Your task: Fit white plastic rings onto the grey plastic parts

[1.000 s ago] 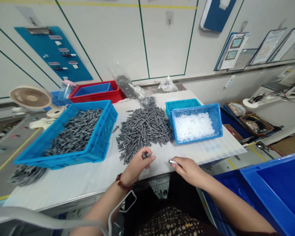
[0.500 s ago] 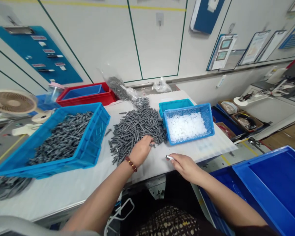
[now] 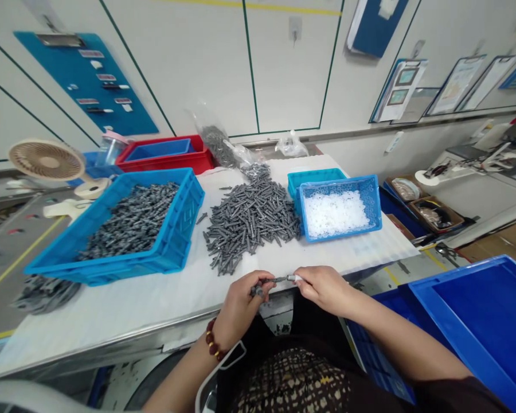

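Observation:
My left hand (image 3: pixel 241 301), with a beaded bracelet at its wrist, is closed on grey ribbed plastic pieces at the table's front edge. One slim grey piece (image 3: pixel 279 280) points right from the fingertips, and others stick out below the thumb. My right hand (image 3: pixel 327 291) pinches a small white tool with a metal tip (image 3: pixel 291 277). That tip meets the end of the slim piece or lies just beside it; I cannot tell which. Behind both hands spreads a pile of like grey pieces (image 3: pixel 251 215) on the white-covered table (image 3: pixel 198 287).
Left of the pile, a large blue crate (image 3: pixel 193 198) holds many grey pieces. A smaller blue bin (image 3: pixel 341 234) of white rings stands tilted against a teal bin (image 3: pixel 316 176) at right. A red bin (image 3: pixel 163 166) and a fan (image 3: pixel 47 160) are behind. Blue trays (image 3: pixel 477 321) flank me at right.
My left hand has drawn back from the pile toward me with grey pieces in it. The right hand's tool now meets it near the table edge. The view has shifted left.

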Action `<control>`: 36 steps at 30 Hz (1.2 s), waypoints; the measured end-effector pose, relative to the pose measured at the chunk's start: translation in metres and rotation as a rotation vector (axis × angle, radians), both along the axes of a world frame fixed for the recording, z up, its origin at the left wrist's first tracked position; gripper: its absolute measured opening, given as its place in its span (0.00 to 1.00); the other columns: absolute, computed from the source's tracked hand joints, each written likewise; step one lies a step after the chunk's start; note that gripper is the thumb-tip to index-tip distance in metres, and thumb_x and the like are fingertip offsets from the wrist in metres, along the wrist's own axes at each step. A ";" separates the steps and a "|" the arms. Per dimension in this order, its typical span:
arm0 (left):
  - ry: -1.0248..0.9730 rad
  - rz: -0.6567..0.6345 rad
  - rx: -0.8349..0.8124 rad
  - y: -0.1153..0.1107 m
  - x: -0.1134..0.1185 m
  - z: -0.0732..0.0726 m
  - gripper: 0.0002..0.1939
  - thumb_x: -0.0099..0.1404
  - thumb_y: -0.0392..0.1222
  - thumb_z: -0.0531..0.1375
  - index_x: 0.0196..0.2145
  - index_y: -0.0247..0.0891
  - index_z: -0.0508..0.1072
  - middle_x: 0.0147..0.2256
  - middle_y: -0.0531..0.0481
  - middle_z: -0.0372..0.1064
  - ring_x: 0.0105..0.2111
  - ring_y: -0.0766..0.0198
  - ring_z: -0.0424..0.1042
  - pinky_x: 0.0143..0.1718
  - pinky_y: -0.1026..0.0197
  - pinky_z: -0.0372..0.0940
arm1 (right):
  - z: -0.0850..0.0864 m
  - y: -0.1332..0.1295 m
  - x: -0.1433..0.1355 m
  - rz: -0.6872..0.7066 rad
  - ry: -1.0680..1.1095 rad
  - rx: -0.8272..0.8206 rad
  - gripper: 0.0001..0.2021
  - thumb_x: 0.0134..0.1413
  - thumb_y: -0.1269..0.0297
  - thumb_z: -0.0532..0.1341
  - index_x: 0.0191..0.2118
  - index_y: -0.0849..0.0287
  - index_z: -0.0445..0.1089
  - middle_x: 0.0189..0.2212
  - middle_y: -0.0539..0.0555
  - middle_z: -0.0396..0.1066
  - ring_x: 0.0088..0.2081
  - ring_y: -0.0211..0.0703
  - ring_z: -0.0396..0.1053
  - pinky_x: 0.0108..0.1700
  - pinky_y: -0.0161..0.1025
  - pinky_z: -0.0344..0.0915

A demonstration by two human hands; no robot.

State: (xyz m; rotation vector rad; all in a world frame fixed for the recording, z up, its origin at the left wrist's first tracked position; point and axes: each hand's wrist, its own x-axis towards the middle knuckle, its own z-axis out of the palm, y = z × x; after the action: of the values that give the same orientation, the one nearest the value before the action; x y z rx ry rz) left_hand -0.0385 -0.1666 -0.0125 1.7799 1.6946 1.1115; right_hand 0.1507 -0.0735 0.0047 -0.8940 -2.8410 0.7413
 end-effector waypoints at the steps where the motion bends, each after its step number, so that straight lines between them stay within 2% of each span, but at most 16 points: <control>1: 0.010 -0.007 -0.002 -0.002 0.000 0.000 0.09 0.64 0.43 0.54 0.34 0.37 0.72 0.20 0.55 0.67 0.21 0.67 0.67 0.28 0.66 0.63 | 0.002 -0.002 -0.002 0.011 -0.024 0.015 0.10 0.59 0.66 0.50 0.32 0.59 0.67 0.26 0.50 0.69 0.27 0.37 0.63 0.29 0.34 0.47; 6: 0.049 -0.069 0.044 -0.007 0.002 -0.002 0.10 0.65 0.42 0.52 0.32 0.37 0.72 0.22 0.54 0.68 0.22 0.68 0.67 0.29 0.66 0.64 | 0.010 -0.012 -0.011 0.042 -0.143 0.115 0.09 0.57 0.65 0.53 0.33 0.60 0.69 0.29 0.53 0.73 0.29 0.40 0.66 0.29 0.35 0.47; 10: 0.053 -0.115 0.027 -0.010 0.002 -0.005 0.09 0.65 0.40 0.53 0.33 0.37 0.72 0.23 0.53 0.69 0.23 0.68 0.68 0.29 0.68 0.64 | 0.013 -0.017 -0.016 0.071 -0.187 0.124 0.08 0.57 0.65 0.54 0.34 0.60 0.69 0.30 0.53 0.74 0.30 0.41 0.68 0.28 0.35 0.47; 18: 0.068 -0.114 -0.005 -0.012 0.000 -0.007 0.08 0.65 0.40 0.54 0.34 0.38 0.72 0.24 0.53 0.70 0.25 0.67 0.69 0.32 0.66 0.65 | 0.006 -0.016 -0.016 0.011 -0.145 0.112 0.16 0.59 0.55 0.52 0.29 0.59 0.70 0.25 0.53 0.72 0.28 0.40 0.67 0.27 0.35 0.44; 22: 0.075 -0.139 0.043 -0.010 -0.001 -0.006 0.10 0.66 0.41 0.52 0.39 0.38 0.73 0.24 0.52 0.70 0.25 0.67 0.69 0.31 0.66 0.66 | 0.004 -0.012 -0.012 0.069 -0.085 0.041 0.10 0.58 0.63 0.53 0.33 0.58 0.70 0.29 0.52 0.73 0.30 0.40 0.67 0.29 0.34 0.47; 25: 0.078 -0.159 0.066 -0.009 -0.002 -0.005 0.11 0.67 0.40 0.51 0.38 0.38 0.74 0.24 0.51 0.70 0.24 0.67 0.69 0.31 0.66 0.65 | 0.002 -0.009 -0.009 0.120 -0.071 -0.002 0.09 0.57 0.68 0.52 0.36 0.59 0.69 0.32 0.53 0.73 0.32 0.40 0.67 0.30 0.34 0.49; 31: 0.052 -0.136 0.039 -0.010 0.000 -0.005 0.10 0.65 0.38 0.53 0.37 0.37 0.73 0.23 0.52 0.69 0.23 0.68 0.68 0.30 0.67 0.65 | -0.003 -0.008 -0.007 0.152 -0.037 -0.028 0.10 0.59 0.67 0.50 0.38 0.59 0.68 0.33 0.53 0.72 0.32 0.40 0.66 0.32 0.34 0.51; 36: 0.061 -0.127 0.036 -0.011 0.002 -0.002 0.09 0.65 0.38 0.53 0.37 0.37 0.73 0.23 0.52 0.69 0.23 0.68 0.68 0.29 0.68 0.65 | -0.006 -0.010 -0.009 0.080 -0.085 0.028 0.09 0.58 0.65 0.53 0.32 0.59 0.69 0.28 0.52 0.72 0.29 0.39 0.66 0.29 0.34 0.48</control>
State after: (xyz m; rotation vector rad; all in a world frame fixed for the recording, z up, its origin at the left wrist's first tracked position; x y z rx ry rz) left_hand -0.0361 -0.1771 -0.0146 1.9334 1.5799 1.0493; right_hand 0.1422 -0.0835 -0.0011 -0.8327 -2.9693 0.6853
